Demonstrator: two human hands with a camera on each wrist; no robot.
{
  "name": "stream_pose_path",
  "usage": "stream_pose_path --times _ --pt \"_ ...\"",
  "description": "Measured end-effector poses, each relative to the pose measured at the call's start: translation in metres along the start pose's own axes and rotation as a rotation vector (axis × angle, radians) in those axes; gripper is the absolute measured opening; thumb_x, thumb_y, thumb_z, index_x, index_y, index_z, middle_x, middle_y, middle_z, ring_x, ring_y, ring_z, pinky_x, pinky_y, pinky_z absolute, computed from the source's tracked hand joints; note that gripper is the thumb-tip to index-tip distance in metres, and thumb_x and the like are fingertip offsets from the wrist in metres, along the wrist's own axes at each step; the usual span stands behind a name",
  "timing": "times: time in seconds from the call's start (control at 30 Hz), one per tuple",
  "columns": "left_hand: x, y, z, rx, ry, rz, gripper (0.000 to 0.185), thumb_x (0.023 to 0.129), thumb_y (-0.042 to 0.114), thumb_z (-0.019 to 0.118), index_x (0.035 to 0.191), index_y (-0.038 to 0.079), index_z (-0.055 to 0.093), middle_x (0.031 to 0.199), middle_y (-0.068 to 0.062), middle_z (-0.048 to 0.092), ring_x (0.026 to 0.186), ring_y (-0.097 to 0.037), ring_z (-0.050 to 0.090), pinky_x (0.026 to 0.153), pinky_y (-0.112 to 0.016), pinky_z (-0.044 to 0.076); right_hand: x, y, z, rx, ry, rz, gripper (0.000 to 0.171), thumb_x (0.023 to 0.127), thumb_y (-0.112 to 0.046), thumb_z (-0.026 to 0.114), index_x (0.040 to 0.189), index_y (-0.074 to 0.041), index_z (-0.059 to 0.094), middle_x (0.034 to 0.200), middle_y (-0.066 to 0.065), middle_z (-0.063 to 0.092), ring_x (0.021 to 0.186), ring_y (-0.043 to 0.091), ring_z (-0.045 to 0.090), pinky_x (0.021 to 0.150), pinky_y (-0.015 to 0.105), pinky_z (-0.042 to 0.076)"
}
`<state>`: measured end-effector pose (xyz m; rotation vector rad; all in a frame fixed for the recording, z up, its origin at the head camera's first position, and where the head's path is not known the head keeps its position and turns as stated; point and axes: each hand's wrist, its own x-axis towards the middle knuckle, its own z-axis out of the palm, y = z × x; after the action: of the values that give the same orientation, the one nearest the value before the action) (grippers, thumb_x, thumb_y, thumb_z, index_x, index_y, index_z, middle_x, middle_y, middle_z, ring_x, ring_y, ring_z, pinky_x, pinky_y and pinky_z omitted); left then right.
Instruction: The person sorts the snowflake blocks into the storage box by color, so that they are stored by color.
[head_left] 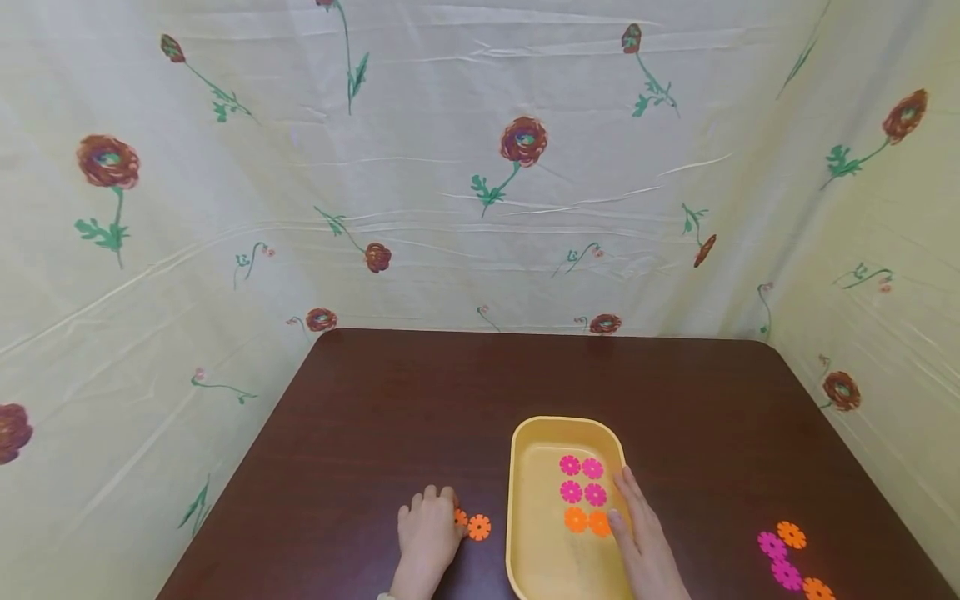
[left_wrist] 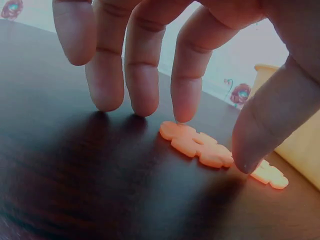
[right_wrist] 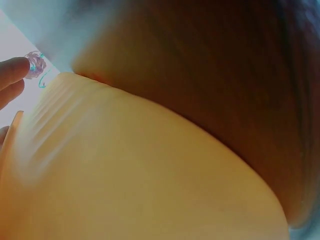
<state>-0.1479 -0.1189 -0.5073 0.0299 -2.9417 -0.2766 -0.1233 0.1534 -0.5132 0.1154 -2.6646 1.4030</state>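
**Left hand closing on an orange disc, right hand steadying the tray**

Head view: the left hand (head_left: 427, 533) is sitting on the dark table (head_left: 390, 400) at about 9 o'clock from the yellow tray (head_left: 525, 442), fingers curled down over one orange flower disc (head_left: 461, 517). A second orange disc (head_left: 479, 527) is lying just beside it at 3 o'clock, between hand and tray and apart from the tray wall. The right hand (head_left: 637, 533) is lying flat along the tray's 3 o'clock rim, fingers straight and gripping nothing; my read is that it is bracing the tray so it doesn't slide. Inside the tray, four pink discs (head_left: 582, 480) are sitting in a two-by-two block with two orange discs (head_left: 587, 522) at 6 o'clock of them, so sorting by rows looks likely. A loose cluster of pink and orange discs (head_left: 791, 558) is lying well apart at the table's 4 o'clock.

Left wrist view: fingertips (left_wrist: 186, 100) and thumb are hovering spread around the nearer disc (left_wrist: 195, 144), index and thumb touching or nearly touching its edges, not yet pinching. The disc is flat, thin, with a lobed gear-like edge, matte orange plastic. The other disc (left_wrist: 270, 175) is showing past the thumb.

Right wrist view: mostly blurred tray wall (right_wrist: 125, 175) close up; fingertips (right_wrist: 12, 72) are showing at 10 o'clock, extended.
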Motion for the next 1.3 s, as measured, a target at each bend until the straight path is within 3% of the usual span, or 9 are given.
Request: stream_pose_path --times 0.2,0.37,0.53,0.67,1.03,1.3 --pt "0.002 -0.001 0.002 -0.018 -0.007 0.002 0.039 0.055 0.028 0.085 0.070 0.013 0.053 0.073 -0.004 0.049 0.068 -0.025 0.051 0.058 -0.041 0.038 0.000 -0.001 0.000 0.001 -0.013 0.021 0.052 0.096 -0.030 0.044 0.140 -0.005 0.032 0.150 0.013 0.020 0.132 0.041 0.021 0.097 0.063 0.019" --pt "0.006 -0.003 0.004 -0.059 -0.055 -0.014 0.041 0.054 0.026 0.086 0.070 0.014 0.050 0.067 -0.002 0.052 0.064 -0.024 0.052 0.057 -0.040 0.036 0.000 -0.001 0.000 0.007 -0.019 0.017 0.052 0.096 -0.031 0.044 0.140 -0.005 0.032 0.150 0.013 0.019 0.132 0.041 0.021 0.097 0.064 0.018" --pt "0.010 -0.004 0.002 -0.097 -0.097 -0.009 0.035 0.058 0.024 0.084 0.069 0.017 0.051 0.060 0.000 0.056 0.054 -0.020 0.054 0.055 -0.037 0.036 -0.001 0.001 0.000 -0.003 0.007 -0.018 0.051 0.096 -0.027 0.046 0.139 -0.003 0.033 0.149 0.015 0.021 0.131 0.042 0.023 0.096 0.064 0.019" --pt "0.014 -0.001 -0.007 -0.148 -0.094 0.021 0.027 0.062 0.018 0.081 0.064 0.018 0.054 0.060 0.003 0.057 0.052 -0.018 0.054 0.051 -0.035 0.039 -0.001 0.001 0.000 -0.013 0.017 -0.023 0.051 0.096 -0.026 0.046 0.139 -0.002 0.033 0.149 0.016 0.021 0.130 0.043 0.023 0.096 0.064 0.020" --pt "0.034 0.031 -0.047 -0.236 -0.049 0.058 0.020 0.073 0.020 0.075 0.067 0.018 0.057 0.056 0.007 0.053 0.051 -0.013 0.051 0.047 -0.030 0.039 -0.001 0.004 0.002 0.004 0.038 -0.054 0.049 0.096 -0.023 0.047 0.138 -0.002 0.035 0.149 0.016 0.023 0.129 0.044 0.024 0.095 0.064 0.021" --pt "0.048 0.067 -0.055 -0.251 -0.064 0.120 0.017 0.075 0.019 0.073 0.070 0.018 0.057 0.058 0.005 0.053 0.053 -0.015 0.052 0.047 -0.030 0.039 -0.001 0.003 0.003 0.001 0.038 -0.053 0.048 0.096 -0.022 0.046 0.138 -0.002 0.035 0.148 0.016 0.023 0.129 0.044 0.024 0.095 0.064 0.021"
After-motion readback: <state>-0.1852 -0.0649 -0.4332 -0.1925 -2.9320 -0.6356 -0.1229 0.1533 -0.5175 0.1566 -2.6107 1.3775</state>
